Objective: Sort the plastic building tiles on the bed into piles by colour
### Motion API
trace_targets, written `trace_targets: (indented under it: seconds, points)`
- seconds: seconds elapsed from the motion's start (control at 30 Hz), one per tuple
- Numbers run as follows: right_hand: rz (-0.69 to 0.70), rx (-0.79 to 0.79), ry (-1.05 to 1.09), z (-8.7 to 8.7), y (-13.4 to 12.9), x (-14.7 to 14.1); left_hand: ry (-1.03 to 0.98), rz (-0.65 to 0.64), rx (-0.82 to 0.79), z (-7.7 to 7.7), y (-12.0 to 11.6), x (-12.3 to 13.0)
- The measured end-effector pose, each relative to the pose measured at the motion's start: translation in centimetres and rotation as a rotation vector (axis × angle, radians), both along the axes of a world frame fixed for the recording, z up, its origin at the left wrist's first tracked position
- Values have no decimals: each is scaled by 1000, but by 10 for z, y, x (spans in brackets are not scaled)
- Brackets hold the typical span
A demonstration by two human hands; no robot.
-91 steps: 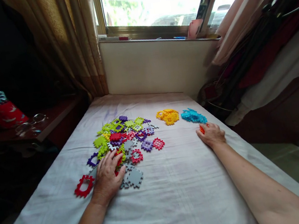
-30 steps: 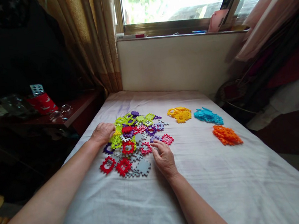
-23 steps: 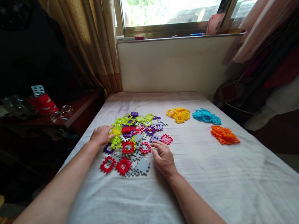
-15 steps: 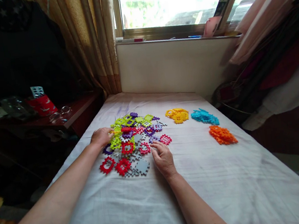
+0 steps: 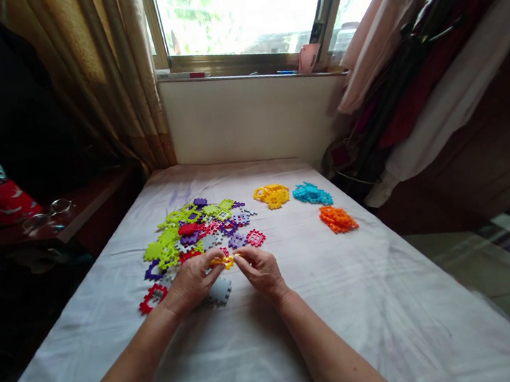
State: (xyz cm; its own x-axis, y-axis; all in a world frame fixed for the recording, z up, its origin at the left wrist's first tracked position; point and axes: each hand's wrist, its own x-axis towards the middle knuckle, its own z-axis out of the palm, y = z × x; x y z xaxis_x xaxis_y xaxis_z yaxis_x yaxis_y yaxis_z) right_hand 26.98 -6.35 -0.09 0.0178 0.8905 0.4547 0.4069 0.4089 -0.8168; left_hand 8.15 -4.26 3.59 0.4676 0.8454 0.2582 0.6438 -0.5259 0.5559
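Between my two hands, over the near edge of the mixed pile, is a small yellow piece (image 5: 225,262). My left hand (image 5: 194,278) pinches its left side, and my right hand (image 5: 260,270) has its fingers closed on its right side. Under and behind them spread lime green pieces (image 5: 167,240), purple, red and grey ones. A red square piece (image 5: 151,298) lies left of my left hand, and a grey square (image 5: 221,290) shows just below the yellow piece. A pink-red window piece (image 5: 255,237) rests behind my right hand.
Separate heaps of yellow (image 5: 272,195), blue (image 5: 312,194) and orange pieces (image 5: 338,219) lie at the back right of the white-sheeted surface (image 5: 347,317). A dark side table (image 5: 92,203) at left holds glasses and a red container (image 5: 2,200). Clothes hang at right.
My left hand has come back rightward from the pile with a yellow piece. My right hand has closed on that piece too. The view has turned to the right.
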Motion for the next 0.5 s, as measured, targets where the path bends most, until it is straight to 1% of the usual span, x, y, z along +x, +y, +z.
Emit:
trace_targets:
  seconds: [0.07,0.13,0.17,0.23,0.3,0.37,0.43,0.5]
  points:
    - [-21,-25,14,2,2,16,-50,-2,34,-6,3,8]
    - [-132,-53,32,1,7,46,-77,37,125,-11,9,7]
    - [-241,-70,45,0,11,65,-80,69,183,-14,12,3]
    - [-533,-94,50,-4,19,110,-75,150,303,-20,15,-9]
    - [-777,-150,-1,-10,24,154,-69,234,421,-26,14,-25]
    - [-950,-218,-25,-19,25,190,-57,290,502,-31,11,-39]
    - [-1032,-251,-35,-28,25,213,-50,344,554,-35,9,-51]
    - [-1052,-249,-39,-37,26,224,-45,396,588,-35,8,-58]
